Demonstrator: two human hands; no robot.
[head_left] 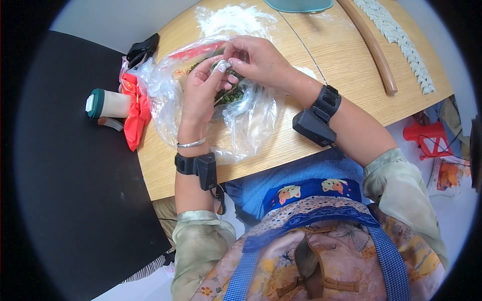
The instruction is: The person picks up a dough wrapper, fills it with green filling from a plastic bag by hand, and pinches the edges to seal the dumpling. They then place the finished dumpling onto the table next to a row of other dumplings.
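A small white dumpling (pixel 222 65) sits between both hands above the filling. My left hand (pixel 203 88) is closed around it from the left, with the thumb against its near side. From the right, my right hand (pixel 261 62) pinches at its upper edge; the fingertips partly hide the dough. Below the hands is chopped green filling (pixel 230 96) inside a clear plastic bag (pixel 251 123) spread over the table. A thin stick-like handle shows in the filling, its far end hidden.
White flour (pixel 236 21) is scattered at the back. A wooden rolling pin (pixel 371 47) and rows of finished dumplings (pixel 399 42) lie at the right, with a pale green container (pixel 299 5) at the far edge. A green-lidded jar (pixel 113 104) and red bag (pixel 134 113) are at the left.
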